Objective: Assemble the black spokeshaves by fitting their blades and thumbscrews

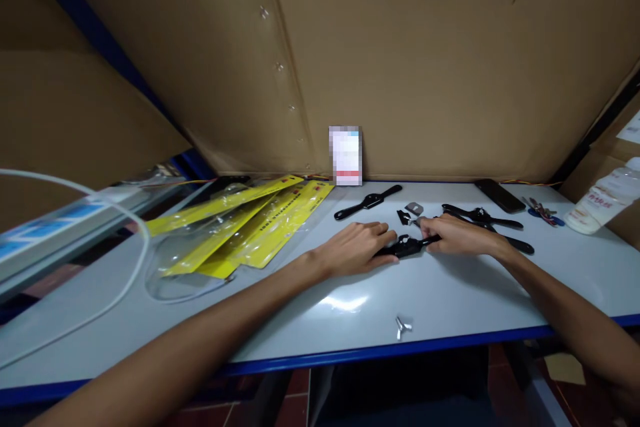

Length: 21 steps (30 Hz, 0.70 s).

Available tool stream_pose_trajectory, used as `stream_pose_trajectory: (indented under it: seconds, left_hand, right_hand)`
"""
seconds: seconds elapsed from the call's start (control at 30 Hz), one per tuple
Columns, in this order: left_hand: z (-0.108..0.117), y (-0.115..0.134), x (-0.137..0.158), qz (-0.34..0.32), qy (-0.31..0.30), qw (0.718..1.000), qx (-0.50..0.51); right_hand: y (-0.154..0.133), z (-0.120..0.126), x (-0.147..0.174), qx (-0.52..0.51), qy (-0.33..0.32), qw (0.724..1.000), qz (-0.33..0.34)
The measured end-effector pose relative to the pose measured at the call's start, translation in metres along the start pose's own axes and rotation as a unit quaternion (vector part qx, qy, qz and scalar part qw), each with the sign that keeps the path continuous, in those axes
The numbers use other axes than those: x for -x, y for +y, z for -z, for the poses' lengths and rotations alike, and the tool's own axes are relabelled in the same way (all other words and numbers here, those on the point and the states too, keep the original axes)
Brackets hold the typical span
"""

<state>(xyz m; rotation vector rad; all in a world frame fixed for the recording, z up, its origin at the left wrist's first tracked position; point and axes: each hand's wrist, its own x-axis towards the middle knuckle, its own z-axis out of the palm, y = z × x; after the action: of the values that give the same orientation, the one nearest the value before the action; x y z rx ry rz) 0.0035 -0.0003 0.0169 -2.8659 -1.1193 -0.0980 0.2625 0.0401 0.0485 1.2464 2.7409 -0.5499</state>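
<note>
A black spokeshave body (407,246) lies low over the table between my two hands. My left hand (353,248) is closed round its left handle, back of the hand up. At the other end, my right hand (455,235) pinches the right handle, with its forefinger beside a small silvery piece that I cannot make out. Just beyond the fingers are a black cap plate (404,217) and a flat grey blade (415,208). Another black spokeshave (370,201) rests farther back. More black spokeshaves (483,216) lie to the right, partly behind my right hand.
A silver wing screw (401,327) lies near the blue front edge. Yellow-backed clear packages (280,227) spread at left, by a white cable (145,247). A lit phone (346,157) leans at the back. Rightward are a dark phone (500,195), keys (543,212) and a tilted bottle (603,200).
</note>
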Motion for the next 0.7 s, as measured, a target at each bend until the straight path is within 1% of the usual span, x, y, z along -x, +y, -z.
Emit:
stream_pose_trajectory:
  seconds: [0.03,0.07,0.13,0.17,0.23,0.27,0.3,0.33,0.37,0.4,0.43,0.47,0.5,0.53,0.57,0.6,0.63,0.7]
  left_hand:
    - [0.0,0.0,-0.001,0.012,-0.002,1.0,-0.001]
    - [0.0,0.0,-0.001,0.024,-0.007,1.0,0.002]
    - [0.001,0.001,-0.002,0.038,-0.018,0.999,0.013]
    - [0.001,0.001,-0.002,0.041,-0.02,0.999,0.016]
    - [0.003,0.001,-0.002,0.041,-0.022,0.999,0.021]
    - [0.003,0.001,-0.002,0.04,-0.025,0.999,0.027]
    - [0.003,0.001,-0.001,0.043,-0.023,0.998,0.029]
    - [0.003,0.001,-0.001,0.046,-0.02,0.998,0.032]
    - [0.003,0.001,-0.001,0.051,-0.019,0.998,0.037]
    - [0.003,0.001,-0.001,0.055,-0.021,0.997,0.04]
    - [0.002,0.0,-0.002,0.056,-0.022,0.997,0.041]
    - [0.002,0.0,-0.002,0.057,-0.022,0.997,0.041]
    - [0.002,0.0,-0.002,0.056,-0.023,0.997,0.04]
    - [0.003,0.001,-0.002,0.057,-0.023,0.997,0.037]
    - [0.003,0.001,-0.002,0.058,-0.024,0.998,0.032]
    - [0.003,0.001,-0.002,0.06,-0.026,0.998,0.027]
    - [0.004,0.001,-0.003,0.061,-0.027,0.998,0.021]
    - [0.004,0.002,-0.003,0.061,-0.029,0.998,0.017]
  right_hand:
    - [-0.005,-0.001,0.003,0.031,0.035,0.999,0.004]
    - [-0.011,-0.002,0.008,0.064,0.085,0.994,0.012]
    - [-0.031,-0.005,0.02,0.124,0.21,0.969,0.041]
    - [-0.042,-0.007,0.027,0.127,0.262,0.954,0.077]
    - [-0.062,-0.011,0.041,0.101,0.297,0.932,0.182]
    - [-0.069,-0.013,0.048,0.094,0.327,0.917,0.208]
    - [-0.073,-0.015,0.055,0.087,0.361,0.905,0.21]
    - [-0.076,-0.019,0.063,0.074,0.397,0.893,0.199]
    - [-0.077,-0.024,0.072,0.055,0.424,0.886,0.18]
    - [-0.078,-0.032,0.082,0.03,0.434,0.885,0.166]
    - [-0.079,-0.042,0.092,-0.003,0.422,0.891,0.166]
    - [-0.081,-0.054,0.104,-0.037,0.343,0.919,0.19]
    - [-0.082,-0.068,0.115,-0.068,0.243,0.937,0.24]
    - [-0.083,-0.083,0.125,-0.089,0.145,0.948,0.27]
    - [-0.084,-0.098,0.132,-0.105,0.061,0.956,0.267]
    - [-0.083,-0.113,0.136,-0.125,-0.023,0.966,0.226]
    - [-0.081,-0.126,0.135,-0.153,-0.078,0.972,0.163]
    - [-0.074,-0.145,0.123,-0.166,-0.122,0.978,0.044]
